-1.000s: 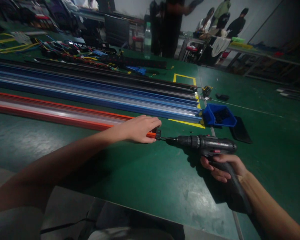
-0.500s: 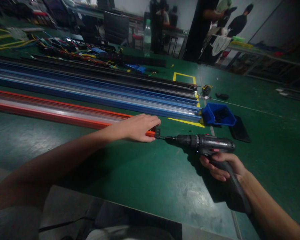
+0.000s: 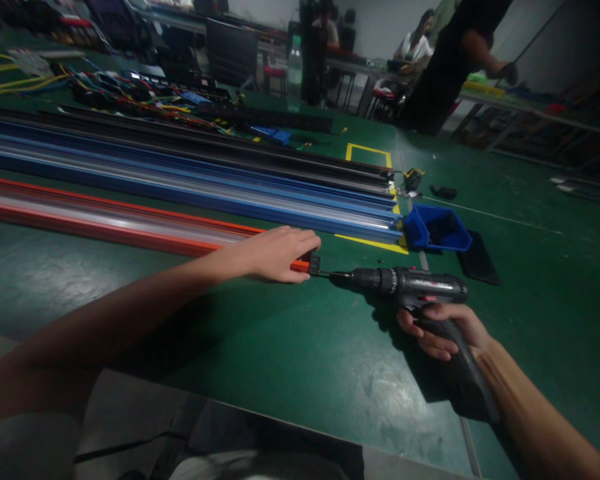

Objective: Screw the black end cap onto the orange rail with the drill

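My left hand (image 3: pixel 284 255) is closed over the right end of a long orange-red profile (image 3: pixel 145 227), thumb on its near side and fingers across the top. A small black end piece (image 3: pixel 315 264) sits at that end, partly covered by my fingers. My right hand (image 3: pixel 443 333) grips the handle of a dark cordless drill (image 3: pixel 420 287), which lies level and points left. Its thin bit (image 3: pixel 330 274) reaches to the black end piece; whether the tip is seated in a screw is too small to tell.
Behind the orange-red profile lie blue profiles (image 3: pixel 260 200) and black profiles (image 3: pixel 220 143). A blue bin (image 3: pixel 437 229) with small dark parts stands beyond the drill, beside a flat black object (image 3: pixel 479 257). Tangled wires (image 3: pixel 130 93) and a bottle (image 3: pixel 295 73) are farther back. A person in black (image 3: pixel 445 73) stands behind the table.
Both my hands and the drill have stayed almost in place, the drill shifting very slightly left. In the background, the person in black has moved right, and a seated person has come into view.
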Action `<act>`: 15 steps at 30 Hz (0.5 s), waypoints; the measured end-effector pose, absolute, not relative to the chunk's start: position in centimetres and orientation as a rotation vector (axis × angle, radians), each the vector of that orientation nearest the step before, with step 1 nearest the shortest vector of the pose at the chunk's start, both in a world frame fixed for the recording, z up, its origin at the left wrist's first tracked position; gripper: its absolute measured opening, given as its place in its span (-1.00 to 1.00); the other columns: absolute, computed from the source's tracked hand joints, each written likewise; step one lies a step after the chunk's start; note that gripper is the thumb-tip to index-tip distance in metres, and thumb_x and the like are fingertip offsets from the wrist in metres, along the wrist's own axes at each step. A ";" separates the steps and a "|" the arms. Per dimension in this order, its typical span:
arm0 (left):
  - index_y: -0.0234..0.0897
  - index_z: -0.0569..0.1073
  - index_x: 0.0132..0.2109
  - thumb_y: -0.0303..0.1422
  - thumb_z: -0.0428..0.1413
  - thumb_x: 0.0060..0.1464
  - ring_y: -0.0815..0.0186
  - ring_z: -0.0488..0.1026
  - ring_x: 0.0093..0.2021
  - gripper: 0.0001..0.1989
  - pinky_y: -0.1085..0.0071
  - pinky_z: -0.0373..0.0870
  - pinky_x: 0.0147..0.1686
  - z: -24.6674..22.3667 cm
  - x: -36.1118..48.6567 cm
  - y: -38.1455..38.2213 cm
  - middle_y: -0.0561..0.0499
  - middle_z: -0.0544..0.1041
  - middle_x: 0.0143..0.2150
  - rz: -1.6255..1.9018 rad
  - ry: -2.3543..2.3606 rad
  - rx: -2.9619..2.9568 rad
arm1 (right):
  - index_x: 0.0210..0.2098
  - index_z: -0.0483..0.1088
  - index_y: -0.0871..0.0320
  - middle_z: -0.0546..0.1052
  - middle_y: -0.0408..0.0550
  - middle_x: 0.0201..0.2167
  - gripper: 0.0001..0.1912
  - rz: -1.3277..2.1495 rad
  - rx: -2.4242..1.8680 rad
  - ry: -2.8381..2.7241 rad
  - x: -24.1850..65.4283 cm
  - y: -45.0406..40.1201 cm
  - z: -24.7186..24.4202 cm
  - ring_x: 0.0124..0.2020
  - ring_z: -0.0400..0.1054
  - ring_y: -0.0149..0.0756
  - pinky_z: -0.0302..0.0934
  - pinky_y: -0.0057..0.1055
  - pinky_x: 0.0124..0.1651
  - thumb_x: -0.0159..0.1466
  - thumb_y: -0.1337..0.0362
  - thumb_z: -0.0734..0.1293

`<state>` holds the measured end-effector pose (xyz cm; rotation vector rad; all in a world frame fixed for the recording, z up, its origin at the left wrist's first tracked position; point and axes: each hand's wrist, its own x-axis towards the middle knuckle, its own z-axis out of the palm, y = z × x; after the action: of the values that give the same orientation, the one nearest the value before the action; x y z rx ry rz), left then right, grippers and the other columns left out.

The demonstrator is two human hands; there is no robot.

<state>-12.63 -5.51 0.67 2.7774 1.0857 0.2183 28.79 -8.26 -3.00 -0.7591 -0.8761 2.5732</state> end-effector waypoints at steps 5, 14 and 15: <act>-0.21 0.36 0.00 -0.10 0.16 0.24 0.13 0.50 -0.08 -0.66 0.25 0.31 -0.10 0.7 -12.6 -5.5 -0.08 0.52 -0.03 0.227 1.080 2.773 | -0.15 0.56 0.39 0.52 0.02 -0.37 -0.73 2.561 -0.773 -0.889 28.7 -8.4 -2.9 -0.75 0.03 -0.67 0.32 -0.60 -0.60 0.35 0.26 0.33; -0.22 0.37 0.01 -0.09 0.17 0.24 0.13 0.51 -0.08 -0.65 0.24 0.31 -0.09 0.6 -12.6 -5.5 -0.08 0.53 -0.02 0.238 1.078 2.773 | -0.17 0.54 0.35 0.50 -0.05 -0.39 -0.76 2.565 -0.836 -0.896 28.7 -8.4 -2.6 -0.73 0.13 -0.66 0.32 -0.60 -0.58 0.33 0.25 0.37; -0.22 0.37 0.01 -0.09 0.17 0.24 0.13 0.51 -0.07 -0.64 0.24 0.31 -0.09 0.6 -12.6 -5.4 -0.08 0.53 -0.01 0.238 1.078 2.775 | -0.17 0.54 0.35 0.49 -0.05 -0.40 -0.76 2.563 -0.840 -0.900 28.7 -8.4 -2.6 -0.72 0.12 -0.66 0.32 -0.61 -0.58 0.33 0.25 0.37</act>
<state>-12.64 -5.43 0.57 2.7748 1.0778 0.2384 28.68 -8.43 -2.59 -0.8401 -0.8998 2.5628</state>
